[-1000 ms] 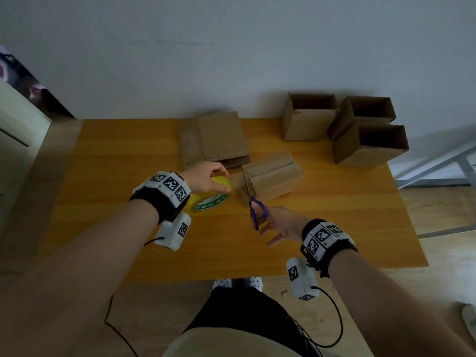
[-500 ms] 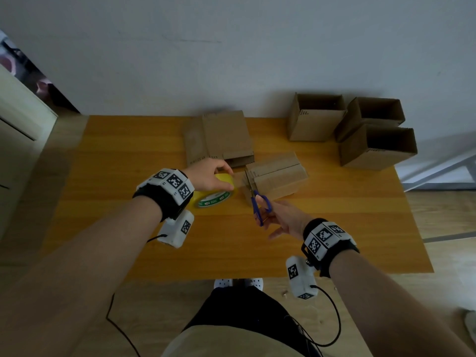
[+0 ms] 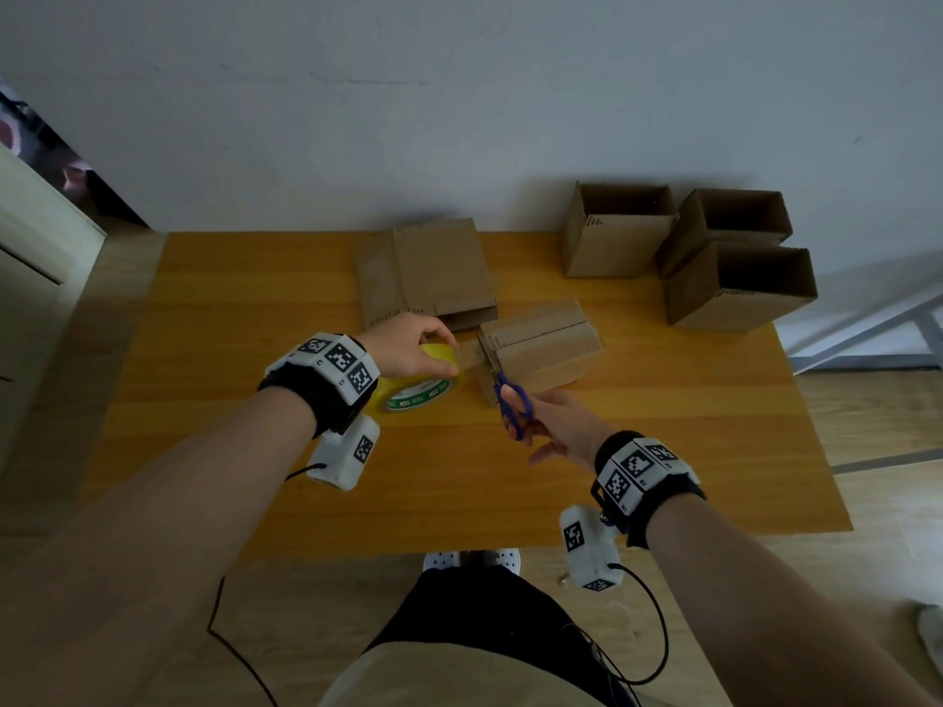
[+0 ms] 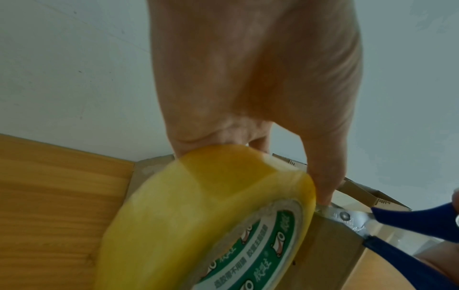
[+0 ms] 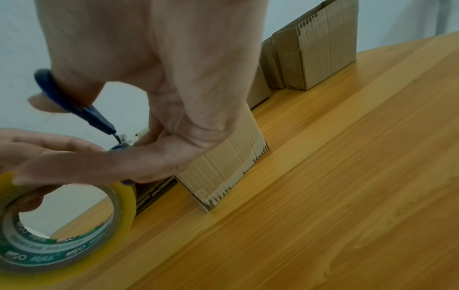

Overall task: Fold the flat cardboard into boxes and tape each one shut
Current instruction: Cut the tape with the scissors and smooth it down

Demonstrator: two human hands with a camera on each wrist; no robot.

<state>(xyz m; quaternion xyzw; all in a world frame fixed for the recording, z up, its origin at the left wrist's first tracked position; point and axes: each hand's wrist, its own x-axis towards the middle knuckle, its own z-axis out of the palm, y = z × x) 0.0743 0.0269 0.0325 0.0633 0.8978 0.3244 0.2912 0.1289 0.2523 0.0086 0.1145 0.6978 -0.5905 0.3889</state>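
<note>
Against a plain grey wall, a glossy wooden counter (image 3: 663,451). The left hand (image 3: 408,347) grasps a yellow tape roll (image 3: 418,390); the right hand (image 3: 556,426) grasps blue scissors (image 3: 513,400) at a ribbed cardboard box (image 3: 541,344).

Tape roll (image 3: 419,385): translucent yellow, its core ring green with white lettering and a white band.
Scissors (image 3: 515,404): deep blue handles, silver-grey blades.
Folded box (image 3: 541,349): plain brown cardboard, ribbed at the cut edges, small dark print near one corner.
Flat cardboard (image 3: 426,273): the same brown.
Three open boxes (image 3: 735,283): brown, dark inside.
Desk (image 3: 255,308): honey-orange wood with lengthwise grain.
Wrist bands (image 3: 640,469): black, carrying white blocks with black square-patterned markers.
Wall (image 3: 459,94): pale grey.
</note>
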